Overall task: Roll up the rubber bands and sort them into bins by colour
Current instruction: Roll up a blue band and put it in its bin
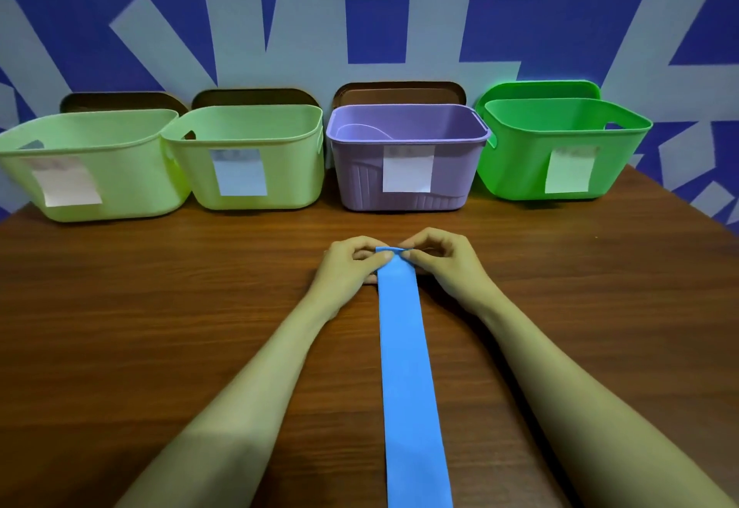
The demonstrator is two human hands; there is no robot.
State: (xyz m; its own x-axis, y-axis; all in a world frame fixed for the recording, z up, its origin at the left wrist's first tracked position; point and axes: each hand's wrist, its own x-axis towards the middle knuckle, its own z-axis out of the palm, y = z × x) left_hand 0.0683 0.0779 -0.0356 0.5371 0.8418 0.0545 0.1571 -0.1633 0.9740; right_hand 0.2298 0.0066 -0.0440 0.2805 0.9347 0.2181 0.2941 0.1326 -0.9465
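Both hands, left hand (352,263) and right hand (436,259), pinch the far end of the band (404,347) at frame centre, starting the first fold. It lies flat on the table (160,307) toward the bottom edge. Next comes tight, even rolling; the bins (404,155) wait above.

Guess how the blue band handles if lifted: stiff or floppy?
Probably floppy: the blue band lies flat on the table and curls where left hand and right hand pinch its far end. Likely light: it looks thin.
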